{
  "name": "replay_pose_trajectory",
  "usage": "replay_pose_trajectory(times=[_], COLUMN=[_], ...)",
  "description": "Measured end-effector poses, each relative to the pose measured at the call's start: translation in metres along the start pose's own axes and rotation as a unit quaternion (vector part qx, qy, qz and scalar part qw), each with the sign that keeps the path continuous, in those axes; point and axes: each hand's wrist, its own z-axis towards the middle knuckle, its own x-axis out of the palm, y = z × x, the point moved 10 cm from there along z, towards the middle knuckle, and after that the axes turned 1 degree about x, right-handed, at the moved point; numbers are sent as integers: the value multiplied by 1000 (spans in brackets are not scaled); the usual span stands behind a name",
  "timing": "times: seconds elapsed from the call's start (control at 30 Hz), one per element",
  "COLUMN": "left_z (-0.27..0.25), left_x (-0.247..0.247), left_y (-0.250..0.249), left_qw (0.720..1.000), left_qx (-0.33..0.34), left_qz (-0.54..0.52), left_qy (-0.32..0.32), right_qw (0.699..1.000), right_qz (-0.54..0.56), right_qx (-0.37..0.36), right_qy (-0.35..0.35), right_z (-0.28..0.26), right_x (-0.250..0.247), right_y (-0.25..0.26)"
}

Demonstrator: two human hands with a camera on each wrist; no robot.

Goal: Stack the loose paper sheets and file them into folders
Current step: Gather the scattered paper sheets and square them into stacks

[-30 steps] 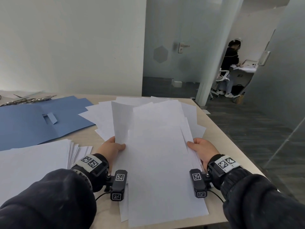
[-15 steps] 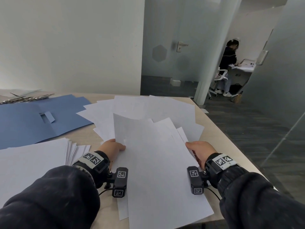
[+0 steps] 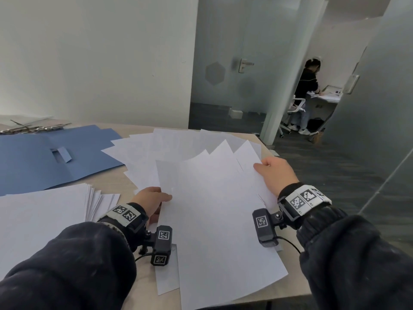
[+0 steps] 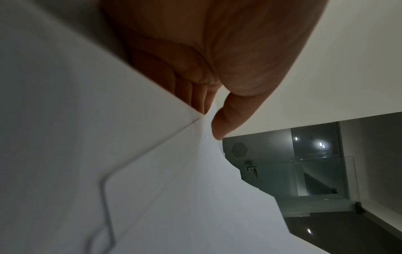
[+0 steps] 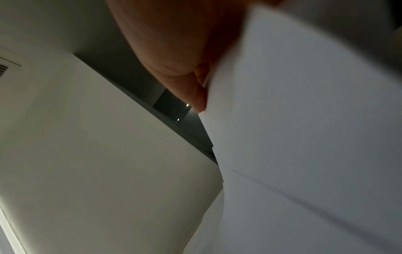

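At about nine o'clock on the table (image 3: 138, 285) lies a squared stack of white paper (image 3: 42, 220), its right edge fanned a little, and beyond it, toward ten o'clock, an open blue folder (image 3: 38, 162) lies flat with metal clips (image 3: 33, 128) past its far edge. Just right of the stack, the left hand (image 3: 149, 200) pinches the left edge of a loose bundle of sheets (image 3: 214, 215), thumb on top and fingers curled beneath; the left wrist view shows the thumb (image 4: 230, 118) pressed onto the paper. The bundle sits dead centre, its near end hanging past the table edge at six o'clock and its far corners splayed unevenly toward twelve, over more scattered sheets (image 3: 156, 148) lying flat behind. At about two o'clock the right hand (image 3: 277, 173) grips the bundle's right edge, thumb over the top, fingers hidden under the paper. Far off at one o'clock a person (image 3: 307, 86) stands at a desk.
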Motion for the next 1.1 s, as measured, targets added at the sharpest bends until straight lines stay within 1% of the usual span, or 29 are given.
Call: replay_pose_trajectory(times=[0.07,0.13,0.23,0.27,0.33,0.4,0.43,0.47,0.53,0.6,0.63,0.7,0.77,0.9,1.0,1.1], left_z=[-2,-4,-6,-7,-6,-3,-3,-3,-4,-7,-8,-11,-16,-19,-26,-31], left_x=[2,1,2,2,2,1,0,0,0,-1,-1,-1,2,6,16,27], left_y=[-1,-2,-2,-2,-2,0,0,0,0,-1,-2,-4,-6,-6,-12,-10], left_qw=[1000,1000,1000,1000,999,999,999,999,1000,1000,1000,999,999,999,996,993], left_qx=[4,4,-1,-2,-5,-10,-11,-10,-10,-12,-11,-11,-11,-17,-7,-14], left_qz=[9,14,21,23,28,31,31,30,17,-6,-19,-41,-43,13,77,98], left_qy=[13,13,14,16,18,19,17,13,10,-2,-7,-4,9,26,50,71], right_qw=[999,995,991,988,981,971,967,964,953,931,917,893,877,865,865,873], right_qz=[-46,-78,-59,-47,-29,-24,-30,-46,-113,-195,-227,-267,-281,-274,-262,-237], right_qx=[0,9,-2,-19,-83,-168,-208,-242,-280,-276,-270,-258,-249,-229,-183,-160], right_qy=[-22,-58,-123,-143,-174,-167,-142,-102,12,136,185,255,299,353,387,394], right_z=[4,6,1,-2,-13,-29,-37,-43,-51,-60,-65,-76,-88,-109,-113,-116], right_x=[-13,-30,-56,-63,-70,-63,-53,-39,2,48,66,93,108,120,121,117], right_y=[4,5,13,20,41,66,77,86,91,79,70,54,42,28,20,19])
